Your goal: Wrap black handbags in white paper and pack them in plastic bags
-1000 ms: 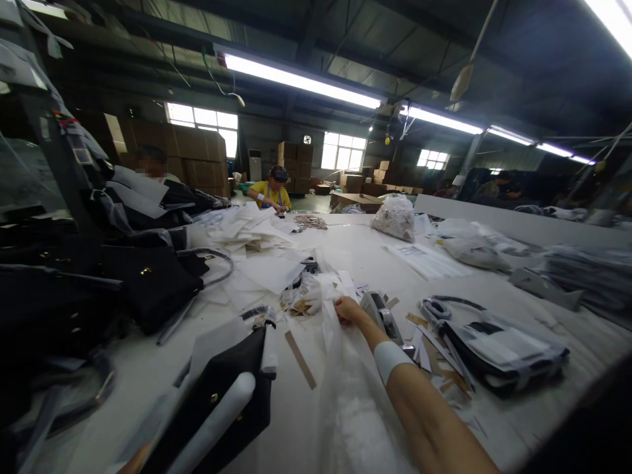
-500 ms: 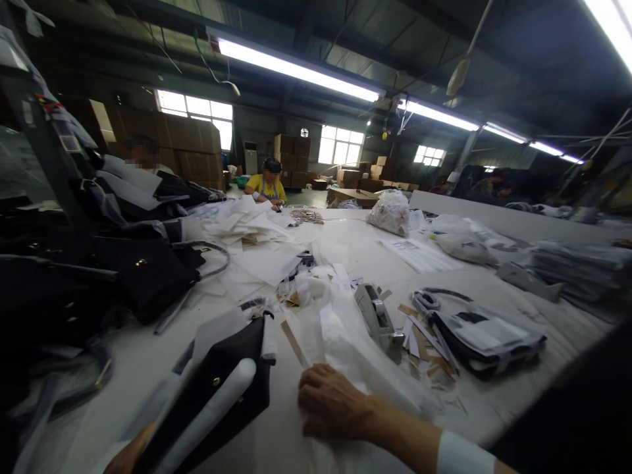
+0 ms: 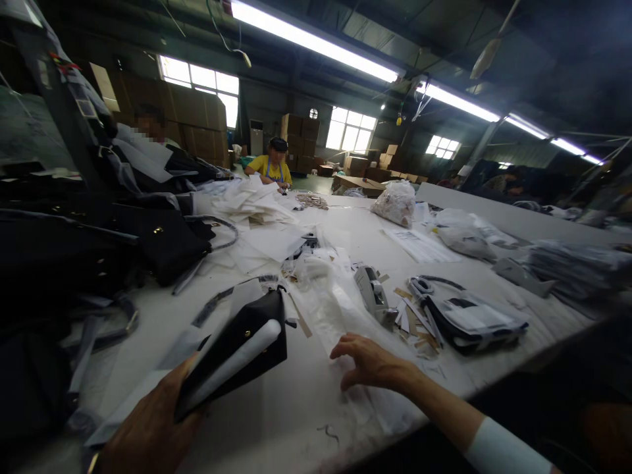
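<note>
My left hand (image 3: 143, 431) grips the near end of a black bag (image 3: 237, 342) that has a white rolled handle wrap and lies on the white table (image 3: 291, 408). My right hand (image 3: 368, 362) rests with fingers spread on a clear plastic sheet (image 3: 330, 309) lying just right of the bag. A grey tape dispenser (image 3: 372, 296) stands a little beyond my right hand.
Black bags (image 3: 162, 240) pile up along the left. White paper sheets (image 3: 257, 204), a wrapped black bag (image 3: 469, 319) and paper scraps lie further out. A person in yellow (image 3: 271, 170) works at the far end; another person sits at the left.
My right hand drew back from the far plastic to the near table edge and spread its fingers. My left hand came up into view, gripping the black bag, which shifted right.
</note>
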Tool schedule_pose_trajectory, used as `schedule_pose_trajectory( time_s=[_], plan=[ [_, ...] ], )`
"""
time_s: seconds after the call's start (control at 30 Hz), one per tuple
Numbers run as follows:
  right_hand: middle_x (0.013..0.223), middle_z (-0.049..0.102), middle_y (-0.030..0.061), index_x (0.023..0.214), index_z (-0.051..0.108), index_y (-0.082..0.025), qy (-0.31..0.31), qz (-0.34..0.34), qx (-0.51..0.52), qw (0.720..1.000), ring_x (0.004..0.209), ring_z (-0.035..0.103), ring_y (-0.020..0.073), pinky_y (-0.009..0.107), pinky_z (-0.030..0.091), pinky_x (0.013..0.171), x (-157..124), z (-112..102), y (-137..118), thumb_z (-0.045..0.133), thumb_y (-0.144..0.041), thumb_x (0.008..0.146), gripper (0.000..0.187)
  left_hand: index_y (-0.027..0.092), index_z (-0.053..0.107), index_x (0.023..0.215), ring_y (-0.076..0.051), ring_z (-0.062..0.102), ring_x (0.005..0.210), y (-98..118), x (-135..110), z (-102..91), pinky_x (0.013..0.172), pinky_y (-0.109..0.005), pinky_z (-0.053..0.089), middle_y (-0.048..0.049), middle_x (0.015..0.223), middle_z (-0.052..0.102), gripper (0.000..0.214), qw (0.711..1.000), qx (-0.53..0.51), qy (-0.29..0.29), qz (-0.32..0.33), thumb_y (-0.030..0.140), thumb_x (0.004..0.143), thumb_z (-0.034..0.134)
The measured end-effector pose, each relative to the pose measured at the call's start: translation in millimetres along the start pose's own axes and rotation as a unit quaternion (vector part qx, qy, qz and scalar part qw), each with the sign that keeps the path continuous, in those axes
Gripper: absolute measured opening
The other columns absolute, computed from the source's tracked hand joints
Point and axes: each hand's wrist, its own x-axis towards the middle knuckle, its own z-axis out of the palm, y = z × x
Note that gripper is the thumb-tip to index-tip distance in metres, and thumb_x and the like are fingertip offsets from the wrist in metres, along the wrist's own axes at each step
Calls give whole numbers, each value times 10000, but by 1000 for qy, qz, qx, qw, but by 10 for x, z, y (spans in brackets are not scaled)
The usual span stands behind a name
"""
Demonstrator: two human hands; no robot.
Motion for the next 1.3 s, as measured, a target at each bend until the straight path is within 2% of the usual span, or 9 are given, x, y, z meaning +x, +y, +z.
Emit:
schedule_pose_trajectory(
  time_s=[0.17,0.37,0.57,0.67,0.77,0.93,1.03,1.17,1.3],
  plan=[
    [893,669,25,825,739,-202,-23,32,-38,998,811,625,185,257,473,746,52,160,-34,788,-138,720,133,364,411,1358,-189,730,884,15,47,-76,701,-260,543,28,1121,716,462,999,9,-34,39,343,912,528],
    [830,682,34,776,718,-168,27,30,-17,999,774,630,174,256,480,743,98,171,-95,668,-34,769,143,303,420,1358,-224,712,920,120,43,-73,814,-311,538,-15,1177,693,457,999,-2,8,39,300,905,483],
    [939,704,5,772,747,-222,108,-58,139,983,913,658,165,247,499,861,235,302,-687,805,-230,778,59,250,469,1305,-229,716,828,154,146,-135,764,-314,542,-34,1072,720,401,998,27,31,45,278,906,497],
    [1011,728,-22,751,768,-268,25,-118,214,969,963,669,182,258,493,903,261,500,-951,838,-325,741,91,225,515,1266,-221,721,775,153,225,-184,656,-286,526,-37,981,737,381,998,31,39,48,299,892,503],
    [951,749,-38,825,781,-290,-67,-131,195,970,922,690,182,247,494,899,276,675,-1056,822,-396,753,135,211,535,1240,-217,724,765,147,255,-208,635,-279,517,-41,976,742,371,997,27,45,50,299,880,511],
    [1418,546,102,1345,593,-219,93,20,24,995,1335,461,304,463,280,1164,499,934,-1018,659,-423,900,494,204,513,1268,-227,721,838,153,213,-186,714,-294,530,-58,1074,725,368,997,13,48,51,284,910,485],
    [1547,360,153,1512,356,-156,94,10,-35,995,1444,273,347,553,138,1201,765,1139,-986,617,-454,911,720,207,508,1270,-217,717,845,181,209,-176,726,-292,532,-50,1087,723,376,996,9,53,67,230,896,481],
    [1490,458,105,1453,449,-232,93,-39,-43,994,1397,361,326,492,233,1190,990,1395,-1042,574,-431,932,572,181,505,1289,-220,708,897,270,205,-162,781,-305,541,-69,1124,719,446,991,5,63,119,136,847,466],
    [1364,582,80,1364,521,-297,112,-115,-33,986,1250,517,333,485,392,1086,777,1749,-1165,523,-454,954,439,165,529,1290,-204,683,1017,372,93,-83,900,-312,519,-73,1162,713,500,977,4,77,198,27,831,386]
  ],
)
